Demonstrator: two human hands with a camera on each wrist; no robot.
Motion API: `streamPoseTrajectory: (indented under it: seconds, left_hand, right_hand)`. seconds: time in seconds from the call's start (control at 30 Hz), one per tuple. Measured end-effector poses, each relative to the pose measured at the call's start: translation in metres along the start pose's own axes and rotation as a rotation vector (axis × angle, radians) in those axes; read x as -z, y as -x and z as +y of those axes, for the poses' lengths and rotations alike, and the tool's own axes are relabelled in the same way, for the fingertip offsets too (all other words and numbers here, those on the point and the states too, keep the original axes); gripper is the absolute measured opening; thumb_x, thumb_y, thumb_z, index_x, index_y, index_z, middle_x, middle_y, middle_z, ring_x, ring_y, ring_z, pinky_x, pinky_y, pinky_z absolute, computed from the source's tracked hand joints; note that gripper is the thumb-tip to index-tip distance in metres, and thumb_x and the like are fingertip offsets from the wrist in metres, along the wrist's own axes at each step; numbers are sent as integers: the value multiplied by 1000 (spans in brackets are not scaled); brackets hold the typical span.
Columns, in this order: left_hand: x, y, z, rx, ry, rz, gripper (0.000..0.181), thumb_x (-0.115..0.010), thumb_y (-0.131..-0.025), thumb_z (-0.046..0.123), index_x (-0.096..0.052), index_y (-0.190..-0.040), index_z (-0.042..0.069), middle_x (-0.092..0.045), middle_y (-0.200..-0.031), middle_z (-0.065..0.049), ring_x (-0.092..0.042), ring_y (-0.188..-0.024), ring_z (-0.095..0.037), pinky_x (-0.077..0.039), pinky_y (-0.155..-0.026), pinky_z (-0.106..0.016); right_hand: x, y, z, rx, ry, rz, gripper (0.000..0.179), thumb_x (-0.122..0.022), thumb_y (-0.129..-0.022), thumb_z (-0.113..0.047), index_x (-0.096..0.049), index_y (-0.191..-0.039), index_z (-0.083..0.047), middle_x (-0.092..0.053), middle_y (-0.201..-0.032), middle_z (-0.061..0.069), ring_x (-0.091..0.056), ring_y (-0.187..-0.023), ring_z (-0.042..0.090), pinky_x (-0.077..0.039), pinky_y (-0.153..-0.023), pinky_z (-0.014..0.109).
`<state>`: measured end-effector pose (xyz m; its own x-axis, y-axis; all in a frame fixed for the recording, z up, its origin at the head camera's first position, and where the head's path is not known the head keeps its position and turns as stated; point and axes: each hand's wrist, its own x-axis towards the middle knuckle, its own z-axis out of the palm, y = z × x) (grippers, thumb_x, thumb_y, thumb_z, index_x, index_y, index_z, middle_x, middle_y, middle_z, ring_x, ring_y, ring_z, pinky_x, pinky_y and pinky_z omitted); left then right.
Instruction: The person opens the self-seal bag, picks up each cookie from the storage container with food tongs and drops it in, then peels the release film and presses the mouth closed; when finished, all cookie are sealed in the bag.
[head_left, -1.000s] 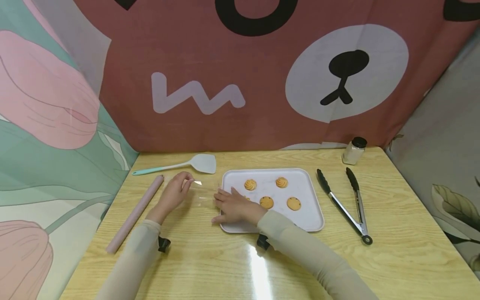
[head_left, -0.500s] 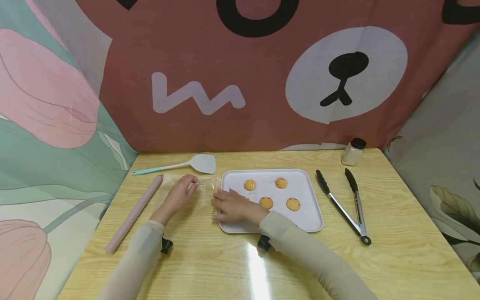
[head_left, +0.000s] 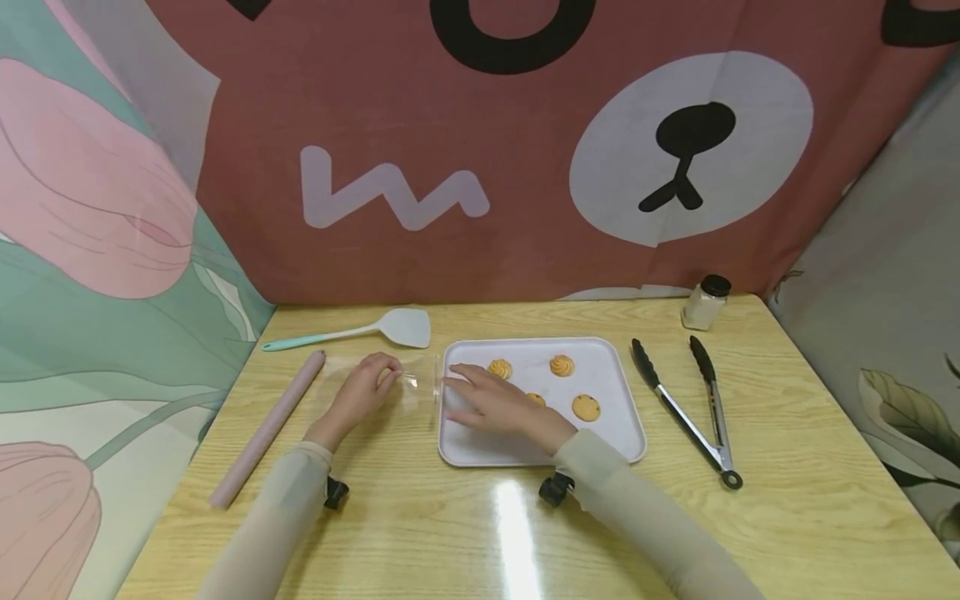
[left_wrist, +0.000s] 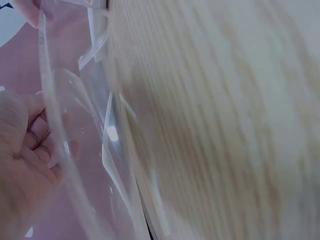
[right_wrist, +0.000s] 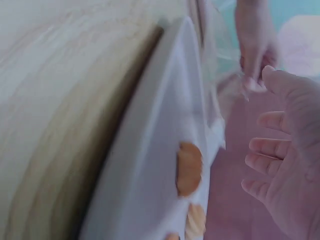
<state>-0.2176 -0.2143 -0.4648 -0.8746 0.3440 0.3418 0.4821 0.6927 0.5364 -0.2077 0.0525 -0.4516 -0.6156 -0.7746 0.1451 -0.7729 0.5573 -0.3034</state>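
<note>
Low across the frame, above the wooden table [head_left: 420,525], our left hand [head_left: 363,390] pinches the edge of a clear plastic bag [head_left: 412,396] left of centre, while our right hand [head_left: 491,402], fingers spread and apparently holding nothing, is over the left part of the white tray [head_left: 472,450]. The bag lies between the hands, nearer the left, its long axis seemingly sideways toward the tray; whether they touch we cannot tell. Beyond, on the jar [head_left: 705,306] at middle right and the bear-patterned backdrop [head_left: 510,250], we can read no brand or label.
</note>
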Motion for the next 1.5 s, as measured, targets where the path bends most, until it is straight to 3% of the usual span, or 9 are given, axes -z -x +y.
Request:
streamPoseTrajectory:
  seconds: [0.23,0.4,0.67,1.03,1.3,1.5]
  left_hand:
    - [-3,-2,-2,-32,42,32,3,-66,-88,3,-64,-90,0,-65,-89,-10,-59,-91,-28,-48,-82,-45]
    - [-3,-2,-2,-50,65,45,8,-68,-84,-2,-67,-91,0,-67,-91,-11,-60,-92,-30,-48,-84,-46]
    - [-2,-1,-2,-28,75,50,13,-66,-86,-3,-70,-98,-5,-65,-94,-14,-59,-93,-33,-49,-84,-47]
    - [-3,0,-7,35,87,12,9,-62,-91,7,-68,-94,1,-64,-96,-9,-57,-98,-29,-46,-87,-46]
    - [-1,1,-9,58,69,25,11,-62,-92,8,-68,-97,1,-64,-97,-9,-57,-98,-28,-47,-87,-46]
    - [1,3,-9,60,53,35,11,-62,-92,10,-68,-98,2,-64,-97,-8,-57,-98,-29,-47,-87,-46]
  right_hand:
    - [25,37,23,-111,-107,96,54,-55,-96,-36,-45,-140,-6,-35,-147,16,-32,-135,31,-31,-107,49]
    - [38,72,44,-191,-119,143,54,-56,-95,-35,-45,-140,-7,-35,-147,16,-33,-134,33,-33,-104,54]
    - [54,132,77,-300,-85,293,50,-63,-92,-23,-48,-135,-1,-38,-142,22,-34,-131,40,-33,-101,58]
    - [73,204,102,-571,-54,338,58,-57,-96,-32,-42,-136,7,-32,-141,31,-30,-127,51,-30,-93,67]
    - [70,228,112,-859,27,448,83,-62,-89,-47,-33,-136,15,-36,-124,39,-33,-113,55,-36,-79,68]
    - [64,238,120,-987,-26,457,95,-60,-87,-54,-26,-136,20,-32,-122,45,-29,-113,58,-32,-85,67]
